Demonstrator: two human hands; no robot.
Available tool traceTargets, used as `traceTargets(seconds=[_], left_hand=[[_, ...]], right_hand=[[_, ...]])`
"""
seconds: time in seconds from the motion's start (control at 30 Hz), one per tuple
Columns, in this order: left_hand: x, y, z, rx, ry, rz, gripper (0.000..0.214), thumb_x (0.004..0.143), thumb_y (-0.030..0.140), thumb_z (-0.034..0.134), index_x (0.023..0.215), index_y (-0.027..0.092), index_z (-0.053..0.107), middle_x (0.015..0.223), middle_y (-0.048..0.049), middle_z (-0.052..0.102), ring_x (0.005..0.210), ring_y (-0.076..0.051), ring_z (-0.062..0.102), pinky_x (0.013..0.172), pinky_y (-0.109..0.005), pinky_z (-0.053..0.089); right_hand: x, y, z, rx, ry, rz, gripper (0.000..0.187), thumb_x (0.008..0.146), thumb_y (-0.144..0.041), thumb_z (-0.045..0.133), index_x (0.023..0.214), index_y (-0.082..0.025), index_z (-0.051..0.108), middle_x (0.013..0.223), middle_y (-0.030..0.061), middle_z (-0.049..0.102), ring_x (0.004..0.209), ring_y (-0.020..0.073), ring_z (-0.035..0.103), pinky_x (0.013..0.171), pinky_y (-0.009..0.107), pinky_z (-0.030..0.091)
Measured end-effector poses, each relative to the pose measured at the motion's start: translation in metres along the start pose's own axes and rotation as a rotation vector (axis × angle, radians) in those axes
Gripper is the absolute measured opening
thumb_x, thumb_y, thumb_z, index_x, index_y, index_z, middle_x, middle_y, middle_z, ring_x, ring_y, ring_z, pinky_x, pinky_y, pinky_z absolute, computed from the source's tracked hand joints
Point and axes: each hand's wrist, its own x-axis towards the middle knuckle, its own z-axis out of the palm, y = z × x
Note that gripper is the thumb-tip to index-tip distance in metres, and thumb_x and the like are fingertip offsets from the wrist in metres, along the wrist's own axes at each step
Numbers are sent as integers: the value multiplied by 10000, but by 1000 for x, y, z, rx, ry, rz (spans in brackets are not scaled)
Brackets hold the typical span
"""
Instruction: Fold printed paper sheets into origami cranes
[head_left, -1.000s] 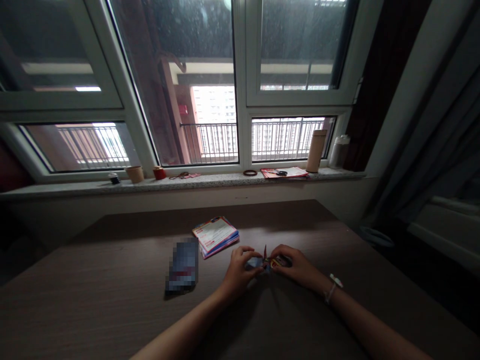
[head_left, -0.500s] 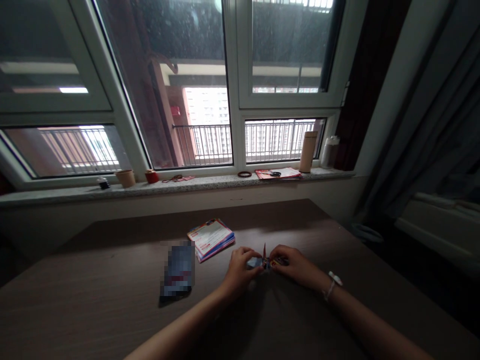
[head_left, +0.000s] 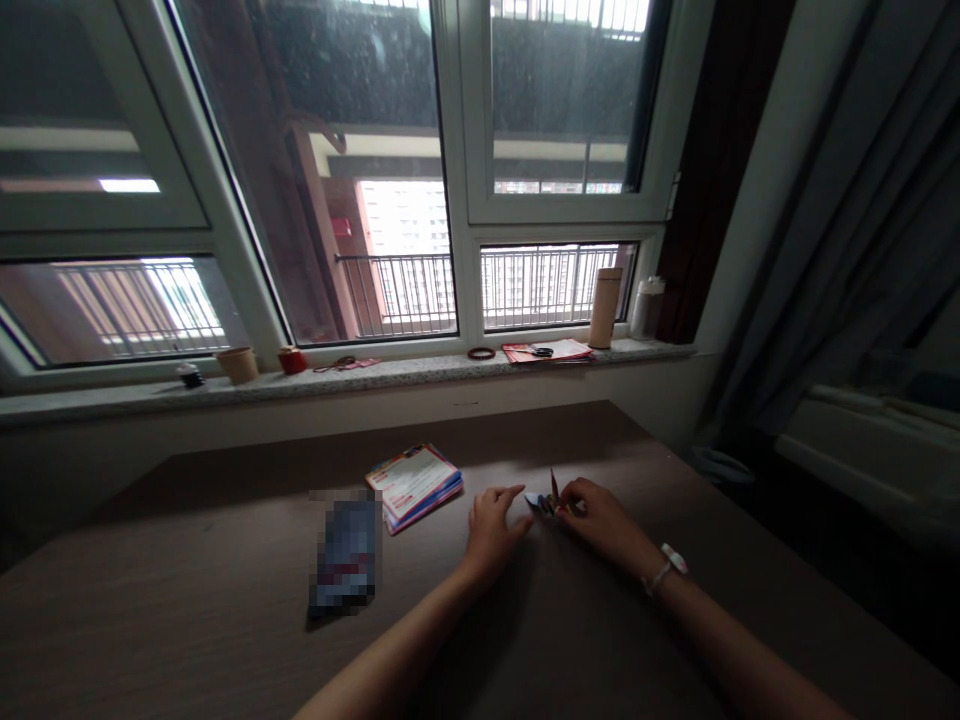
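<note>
1. Okay, left hand (head_left: 493,528) first: its grip is spread, thumb and fingers parted, nothing pinched between them. The tips are right beside the small folded piece (head_left: 544,504), though I can't tell if they touch it.
2. That piece sits between the two hands, low at the tabletop (head_left: 187,560), pale flap to the left, a thin point sticking up. Too small to tell whether it's actually resting on the surface.
3. Right hand (head_left: 598,516): grip closed, fingertips pinching the piece's right end. My take: a light pinch is plenty, since it looks thin and probably creases easily. I'd use the left fingertips just to steady the pale flap, and avoid squashing that upright point.
4. Containers now. On the windowsill (head_left: 420,372): a little dark bottle (head_left: 190,377), a tan cup (head_left: 238,366), a red pot (head_left: 292,361). Can't see inside any.
5. Closer in, a dark blue packet (head_left: 347,553) lies on the tabletop, too blurred to say what's in it.
6. Far right of the sill: an upright tan flask (head_left: 604,308), then a pale bottle (head_left: 646,308). Contents? No idea.
</note>
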Motion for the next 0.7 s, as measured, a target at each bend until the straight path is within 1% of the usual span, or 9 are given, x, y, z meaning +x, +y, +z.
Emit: traceTargets(seconds=[0.07, 0.2, 0.33, 0.47, 0.7], left_hand=[[-2, -3, 2, 35, -15, 32, 444, 767, 339, 655, 1207, 284, 631, 1205, -73, 575, 1155, -269, 468, 1040, -429, 319], [-5, -7, 3, 110, -47, 88, 308, 765, 336, 667, 1070, 308, 697, 1231, -64, 561, 1168, -278, 456, 1057, -461, 291], [-7, -7, 3, 144, -70, 105, 304, 784, 334, 653, 1085, 310, 685, 1238, -64, 557, 1179, -273, 449, 1069, -473, 274], [-8, -5, 3, 143, -63, 110, 304, 786, 317, 649, 1088, 308, 679, 1224, -65, 560, 1183, -269, 446, 1080, -487, 257], [-9, -2, 0, 179, -76, 106, 308, 794, 317, 645, 1100, 306, 673, 1246, -70, 555, 1196, -276, 447, 1084, -497, 258]], right_hand=[[-1, 5, -1, -77, 2, 42, 80, 792, -261, 594, 816, -191, 622, 919, 63, 648, 905, 209, 589, 803, 291, 432], [-1, 13, -6, -246, 35, 130, 107, 816, -254, 568, 859, -184, 637, 946, 100, 658, 933, 234, 592, 796, 298, 416], [0, 17, -10, -332, 43, 178, 114, 830, -245, 554, 860, -181, 642, 945, 106, 669, 922, 241, 600, 774, 302, 408], [1, 22, -13, -405, 61, 208, 121, 836, -245, 545, 868, -181, 642, 945, 113, 672, 910, 248, 600, 751, 310, 405], [1, 26, -14, -420, 103, 239, 116, 842, -240, 542, 867, -186, 641, 962, 113, 669, 897, 239, 597, 730, 306, 397]])
